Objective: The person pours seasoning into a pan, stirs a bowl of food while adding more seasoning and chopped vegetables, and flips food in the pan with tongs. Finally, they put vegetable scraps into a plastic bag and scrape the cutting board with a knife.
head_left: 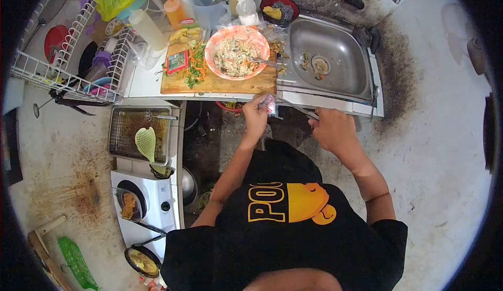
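My left hand is closed on a small shiny plastic packet just in front of the counter edge. My right hand grips a long thin metal utensil; its far end reaches the packet, and I cannot tell whether it is a knife or a spoon. Beyond my hands, a wooden cutting board carries an orange-patterned bowl. Inside the bowl lies a pale mixture with a metal utensil resting in it. Chopped vegetables and a red packet lie left of the bowl.
To the right is a steel sink with scraps near its drain. Bottles and a clear jug crowd the back, beside a dish rack on the left. Lower left stand a wire-racked tray and a white stove with a pan.
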`<state>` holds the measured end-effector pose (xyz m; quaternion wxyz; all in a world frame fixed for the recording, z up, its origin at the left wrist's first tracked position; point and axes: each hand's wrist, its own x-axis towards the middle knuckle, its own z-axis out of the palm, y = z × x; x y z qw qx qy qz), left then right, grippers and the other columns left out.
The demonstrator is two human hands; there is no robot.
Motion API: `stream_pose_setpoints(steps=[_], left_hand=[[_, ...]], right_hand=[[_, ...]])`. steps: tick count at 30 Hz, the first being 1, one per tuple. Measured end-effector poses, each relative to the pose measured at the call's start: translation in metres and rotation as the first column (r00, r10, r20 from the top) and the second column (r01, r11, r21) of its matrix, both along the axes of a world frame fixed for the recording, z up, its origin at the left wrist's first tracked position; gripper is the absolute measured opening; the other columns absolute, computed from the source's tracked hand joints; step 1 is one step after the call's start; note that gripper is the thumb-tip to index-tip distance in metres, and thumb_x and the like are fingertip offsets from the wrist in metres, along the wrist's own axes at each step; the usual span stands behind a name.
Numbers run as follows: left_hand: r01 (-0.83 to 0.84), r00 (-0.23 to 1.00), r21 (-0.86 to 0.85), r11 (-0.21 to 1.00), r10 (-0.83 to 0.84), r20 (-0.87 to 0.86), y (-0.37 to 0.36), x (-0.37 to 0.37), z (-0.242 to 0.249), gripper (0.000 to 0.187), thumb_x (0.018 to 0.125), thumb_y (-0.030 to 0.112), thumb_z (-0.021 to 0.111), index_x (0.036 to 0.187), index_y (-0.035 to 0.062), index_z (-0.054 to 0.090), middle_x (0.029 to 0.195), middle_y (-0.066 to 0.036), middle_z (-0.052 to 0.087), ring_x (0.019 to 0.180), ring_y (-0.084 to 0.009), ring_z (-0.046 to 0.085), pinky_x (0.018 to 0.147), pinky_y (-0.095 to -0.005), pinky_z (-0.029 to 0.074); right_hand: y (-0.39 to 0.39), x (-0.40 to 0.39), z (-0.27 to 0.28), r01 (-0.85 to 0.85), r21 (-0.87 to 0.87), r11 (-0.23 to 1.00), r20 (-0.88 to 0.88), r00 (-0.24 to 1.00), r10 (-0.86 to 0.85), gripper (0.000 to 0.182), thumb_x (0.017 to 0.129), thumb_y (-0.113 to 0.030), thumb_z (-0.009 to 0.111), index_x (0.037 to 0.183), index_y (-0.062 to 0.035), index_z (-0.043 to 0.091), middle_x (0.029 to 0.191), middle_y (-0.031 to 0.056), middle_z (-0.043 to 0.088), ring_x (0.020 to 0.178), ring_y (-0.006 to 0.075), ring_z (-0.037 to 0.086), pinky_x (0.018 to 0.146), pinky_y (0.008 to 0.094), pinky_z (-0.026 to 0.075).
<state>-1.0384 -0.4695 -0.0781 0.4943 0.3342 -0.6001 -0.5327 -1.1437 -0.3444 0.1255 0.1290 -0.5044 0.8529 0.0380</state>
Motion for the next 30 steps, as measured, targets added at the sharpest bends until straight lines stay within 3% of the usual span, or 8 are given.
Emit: stream_pose_setpoints(steps=[4, 9, 11, 16, 20, 24, 26, 30], left_hand=[[0.167, 0.979, 0.263, 0.950, -0.130, -0.154, -0.006, 0.009, 0.000, 0.021, 0.084, 0.006, 0.062, 0.103, -0.0031, 0.063, 0.088, -0.004, 0.066, 0.074, -0.0068, 0.058, 0.065, -0.0223, 0.047], [0.190, 0.979, 0.407, 0.894, -0.145, -0.141, -0.023, 0.028, -0.008, 0.018, 0.085, 0.008, 0.062, 0.100, -0.0036, 0.063, 0.087, -0.004, 0.065, 0.071, -0.0076, 0.059, 0.060, -0.0225, 0.048], [0.197, 0.974, 0.446, 0.873, -0.123, -0.189, -0.029, 0.024, -0.024, 0.020, 0.084, 0.010, 0.064, 0.097, -0.0045, 0.062, 0.083, -0.005, 0.065, 0.067, -0.0079, 0.058, 0.058, -0.0231, 0.049], [0.023, 0.995, 0.407, 0.913, -0.060, 0.078, -0.033, 0.016, -0.032, 0.020, 0.082, 0.011, 0.066, 0.093, -0.0058, 0.062, 0.077, -0.006, 0.064, 0.060, -0.0080, 0.056, 0.053, -0.0247, 0.048], [-0.089, 0.989, 0.294, 0.952, 0.050, 0.139, -0.041, -0.001, -0.072, 0.020, 0.081, 0.011, 0.067, 0.085, -0.0078, 0.063, 0.070, -0.007, 0.063, 0.053, -0.0093, 0.055, 0.046, -0.0260, 0.046], [-0.140, 0.971, 0.277, 0.951, 0.077, 0.226, -0.035, -0.002, -0.051, 0.019, 0.079, 0.010, 0.068, 0.082, -0.0078, 0.063, 0.069, -0.008, 0.063, 0.052, -0.0105, 0.057, 0.042, -0.0258, 0.045], [-0.173, 0.932, 0.207, 0.963, 0.092, 0.350, -0.033, -0.002, -0.044, 0.017, 0.079, 0.009, 0.068, 0.082, -0.0076, 0.064, 0.068, -0.008, 0.063, 0.052, -0.0108, 0.058, 0.043, -0.0252, 0.046], [-0.152, 0.981, 0.271, 0.950, 0.112, 0.158, -0.035, -0.008, -0.070, 0.020, 0.078, 0.011, 0.069, 0.082, -0.0076, 0.064, 0.068, -0.007, 0.063, 0.051, -0.0113, 0.057, 0.043, -0.0262, 0.046]], right_hand=[[0.011, -0.024, -0.003, 0.024, 0.015, 1.000, 0.082, 0.996, -0.025, 0.034, 0.082, -0.033, 0.057, 0.097, -0.0027, 0.063, 0.091, 0.0189, 0.064, 0.088, 0.0355, 0.062, 0.077, 0.0449, 0.048], [0.040, -0.049, -0.021, 0.170, -0.172, 0.970, 0.319, 0.942, -0.108, 0.033, 0.083, -0.033, 0.057, 0.097, -0.0042, 0.063, 0.096, 0.0193, 0.063, 0.094, 0.0363, 0.058, 0.080, 0.0433, 0.046], [0.046, -0.051, -0.021, 0.144, -0.137, 0.980, 0.334, 0.938, -0.091, 0.031, 0.084, -0.032, 0.057, 0.096, -0.0040, 0.063, 0.094, 0.0199, 0.063, 0.093, 0.0371, 0.058, 0.078, 0.0442, 0.045], [0.049, -0.037, -0.008, 0.085, -0.097, 0.992, 0.226, 0.972, -0.062, 0.027, 0.085, -0.027, 0.056, 0.099, -0.0040, 0.061, 0.088, 0.0214, 0.062, 0.091, 0.0388, 0.058, 0.075, 0.0463, 0.044], [0.035, -0.025, 0.006, 0.032, -0.132, 0.991, 0.229, 0.973, 0.000, 0.030, 0.087, -0.023, 0.052, 0.116, -0.0181, 0.056, 0.088, 0.0211, 0.062, 0.087, 0.0373, 0.059, 0.074, 0.0472, 0.045], [0.029, -0.032, 0.000, -0.192, -0.153, 0.969, 0.164, 0.962, 0.216, 0.038, 0.088, -0.021, 0.050, 0.124, -0.0319, 0.051, 0.087, 0.0195, 0.063, 0.083, 0.0359, 0.061, 0.071, 0.0478, 0.047], [0.021, -0.033, 0.003, -0.193, -0.086, 0.977, 0.154, 0.967, 0.205, 0.038, 0.088, -0.021, 0.050, 0.124, -0.0309, 0.051, 0.087, 0.0187, 0.063, 0.082, 0.0358, 0.061, 0.070, 0.0476, 0.047], [0.008, -0.040, -0.002, -0.242, 0.039, 0.969, 0.059, 0.969, 0.240, 0.038, 0.087, -0.020, 0.049, 0.124, -0.0286, 0.052, 0.085, 0.0165, 0.064, 0.081, 0.0348, 0.061, 0.069, 0.0470, 0.048]])
